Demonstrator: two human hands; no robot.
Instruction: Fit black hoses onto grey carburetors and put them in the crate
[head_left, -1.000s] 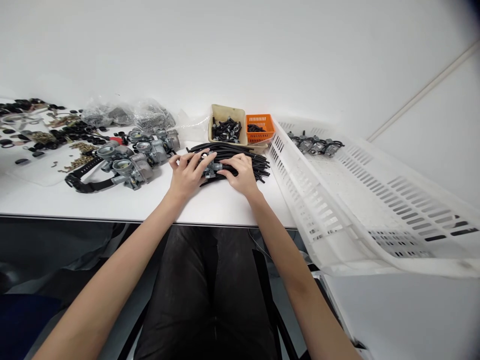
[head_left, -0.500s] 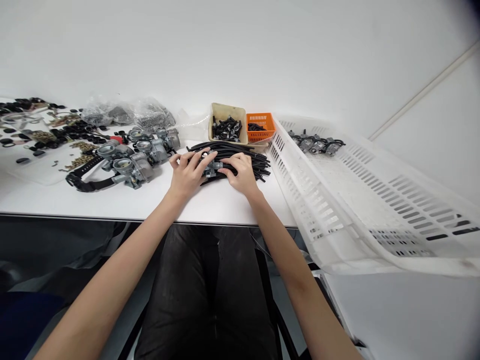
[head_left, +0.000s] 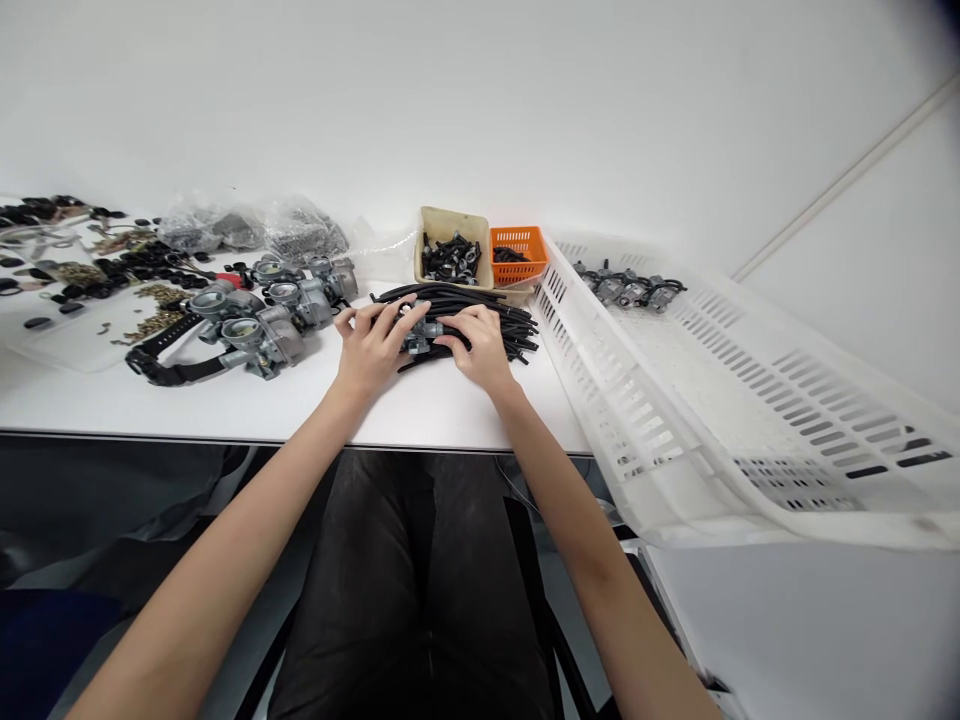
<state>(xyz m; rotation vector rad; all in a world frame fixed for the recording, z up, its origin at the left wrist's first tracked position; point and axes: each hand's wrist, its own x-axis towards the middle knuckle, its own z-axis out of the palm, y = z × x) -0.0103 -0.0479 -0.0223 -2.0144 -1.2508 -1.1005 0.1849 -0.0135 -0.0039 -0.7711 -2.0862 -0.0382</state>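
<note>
I record the metal part (head_left: 418, 341) I hold as silver-grey. Tubes (head_left: 517, 325): plain black. Castings (head_left: 266, 338) to my left: silver-grey; strap (head_left: 196, 371) beside them: black. Box (head_left: 454, 216): cream; fittings (head_left: 452, 262) inside: black with grey. Basket (head_left: 517, 270): bright orange, slotted in rows. Crate (head_left: 626, 372): translucent white, rows of oblong slots. Scattered pieces (head_left: 159, 324): brass-gold. Tabletop (head_left: 427, 420) and wall (head_left: 450, 100): white. My trousers (head_left: 367, 570): faded black, nearly charcoal at the thighs.

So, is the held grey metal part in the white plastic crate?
Out: the left hand holds the grey metal part near the black tubes, left of the crate.
</note>
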